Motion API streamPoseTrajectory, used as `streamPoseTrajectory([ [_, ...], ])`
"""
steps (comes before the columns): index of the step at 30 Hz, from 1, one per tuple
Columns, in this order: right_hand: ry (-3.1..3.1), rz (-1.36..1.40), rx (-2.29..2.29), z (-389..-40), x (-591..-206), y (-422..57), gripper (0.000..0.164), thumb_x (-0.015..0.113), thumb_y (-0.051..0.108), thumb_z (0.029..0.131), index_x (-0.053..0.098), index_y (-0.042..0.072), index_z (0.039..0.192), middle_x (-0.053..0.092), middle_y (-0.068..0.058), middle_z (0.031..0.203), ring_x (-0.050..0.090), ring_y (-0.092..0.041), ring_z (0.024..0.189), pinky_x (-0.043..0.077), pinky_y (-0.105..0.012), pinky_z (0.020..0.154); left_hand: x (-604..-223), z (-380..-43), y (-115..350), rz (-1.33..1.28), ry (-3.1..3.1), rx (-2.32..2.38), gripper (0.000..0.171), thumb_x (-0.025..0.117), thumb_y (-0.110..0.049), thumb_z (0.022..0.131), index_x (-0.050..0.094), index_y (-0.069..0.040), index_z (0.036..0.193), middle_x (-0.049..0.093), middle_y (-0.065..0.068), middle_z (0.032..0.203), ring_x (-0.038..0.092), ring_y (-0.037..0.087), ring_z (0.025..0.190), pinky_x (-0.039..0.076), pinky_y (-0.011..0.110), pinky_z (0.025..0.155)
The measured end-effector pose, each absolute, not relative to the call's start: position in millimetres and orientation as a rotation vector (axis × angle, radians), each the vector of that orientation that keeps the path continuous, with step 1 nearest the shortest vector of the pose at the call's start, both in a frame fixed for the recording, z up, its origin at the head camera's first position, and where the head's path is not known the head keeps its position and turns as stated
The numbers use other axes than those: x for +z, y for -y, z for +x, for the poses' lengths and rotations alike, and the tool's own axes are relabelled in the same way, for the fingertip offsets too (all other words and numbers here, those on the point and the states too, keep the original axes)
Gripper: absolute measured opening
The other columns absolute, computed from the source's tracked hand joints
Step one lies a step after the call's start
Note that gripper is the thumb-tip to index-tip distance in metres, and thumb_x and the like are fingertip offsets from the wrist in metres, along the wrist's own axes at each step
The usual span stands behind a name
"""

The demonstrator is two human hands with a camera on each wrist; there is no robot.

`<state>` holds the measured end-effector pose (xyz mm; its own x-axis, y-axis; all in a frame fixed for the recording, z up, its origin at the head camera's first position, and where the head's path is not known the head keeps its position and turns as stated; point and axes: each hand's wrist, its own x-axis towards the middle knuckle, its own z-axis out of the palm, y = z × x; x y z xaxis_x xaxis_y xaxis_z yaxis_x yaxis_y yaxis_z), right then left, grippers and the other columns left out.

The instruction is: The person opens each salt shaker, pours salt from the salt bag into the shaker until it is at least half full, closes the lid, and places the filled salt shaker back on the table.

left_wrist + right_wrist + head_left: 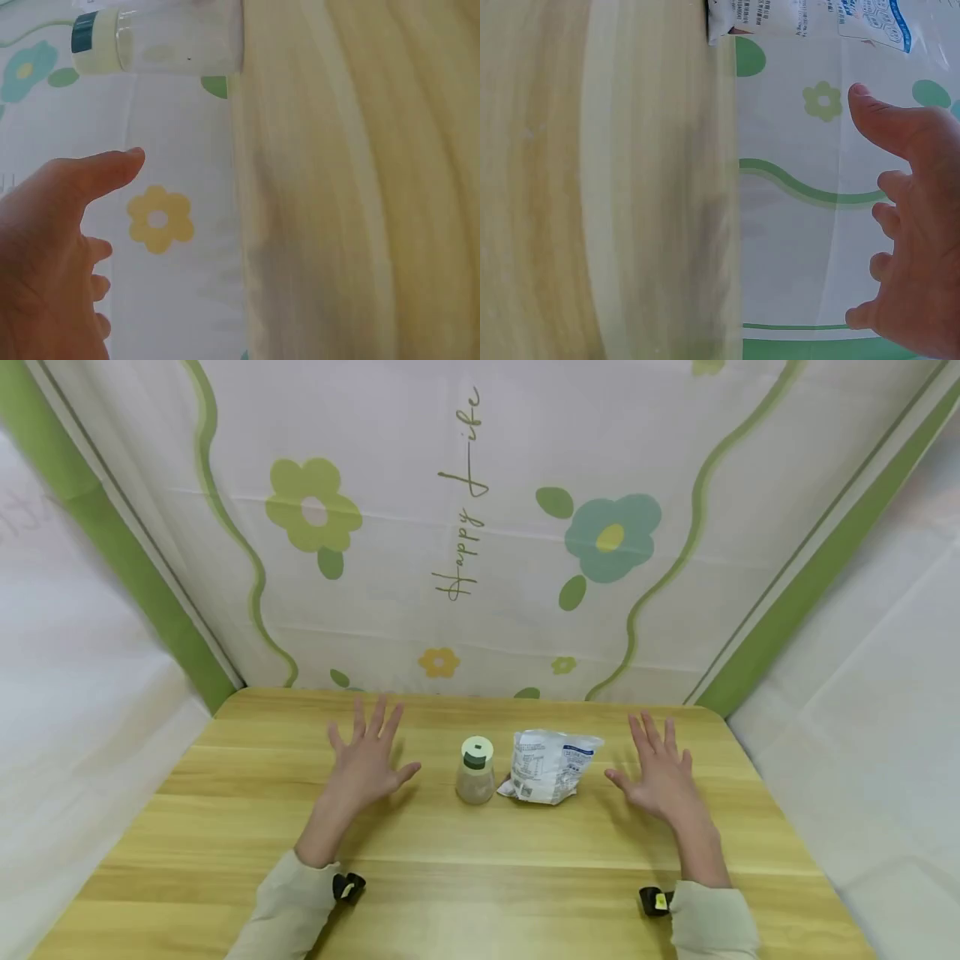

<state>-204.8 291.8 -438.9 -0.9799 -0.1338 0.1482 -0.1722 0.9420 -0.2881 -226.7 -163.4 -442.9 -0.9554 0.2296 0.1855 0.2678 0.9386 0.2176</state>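
A small clear jar (pixel 476 777) with a pale cream lid and a dark green tab stands on the wooden table. Close to its right sits a white plastic packet (pixel 546 768) with blue and dark print. My left hand (pixel 363 768) is spread to the left of the jar, holding nothing. On the other side, my right hand (pixel 662 781) is spread to the right of the packet, its thumb toward it and its grasp bare. In the left wrist view the jar (pixel 180 45) shows beyond the thumb; the right wrist view shows the packet's lower part (pixel 817 19) at the top.
The wooden table (pixel 480 893) ends at a white curtain (pixel 397 568) printed with flowers and green lines. White cloth sides (pixel 870 693) with green bands rise at left and right. Small black devices (pixel 348 887) are worn at both cuffs.
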Motion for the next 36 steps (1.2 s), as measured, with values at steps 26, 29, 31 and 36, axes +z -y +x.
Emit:
streamPoseTrajectory([
  [26,2.622,0.631,0.823,-174,-373,-201,0.097,0.075,0.028,0.089,0.013,0.007,0.16,0.019,-0.018,0.165,0.023,-0.041,0.15,0.027,-0.062,0.116,-441,-215,109,-0.771,2.86,-1.286,0.107,0.086,-0.027,0.079,0.018,-0.003,0.158,0.026,0.02,0.162,0.031,0.04,0.147,0.029,0.053,0.118],
  [29,2.542,0.707,0.874,-173,-375,-183,0.096,0.079,0.023,0.085,0.02,0.007,0.159,0.028,-0.019,0.162,0.032,-0.04,0.147,0.031,-0.059,0.115,-444,-217,102,-0.755,2.854,-1.309,0.105,0.086,-0.025,0.078,0.021,-0.004,0.158,0.03,0.019,0.161,0.034,0.039,0.146,0.03,0.053,0.118],
  [31,2.502,0.753,0.917,-173,-377,-172,0.094,0.08,0.021,0.084,0.024,0.005,0.158,0.033,-0.019,0.16,0.036,-0.039,0.145,0.033,-0.057,0.114,-445,-218,98,-0.741,2.856,-1.319,0.104,0.087,-0.023,0.077,0.023,-0.004,0.157,0.032,0.02,0.16,0.035,0.039,0.145,0.031,0.053,0.118],
  [36,2.492,0.824,0.995,-175,-385,-149,0.089,0.08,0.021,0.084,0.029,0.003,0.155,0.036,-0.018,0.159,0.038,-0.036,0.144,0.035,-0.054,0.114,-451,-222,92,-0.748,2.843,-1.363,0.098,0.086,-0.02,0.078,0.029,-0.002,0.155,0.038,0.022,0.156,0.043,0.043,0.139,0.037,0.055,0.113],
])
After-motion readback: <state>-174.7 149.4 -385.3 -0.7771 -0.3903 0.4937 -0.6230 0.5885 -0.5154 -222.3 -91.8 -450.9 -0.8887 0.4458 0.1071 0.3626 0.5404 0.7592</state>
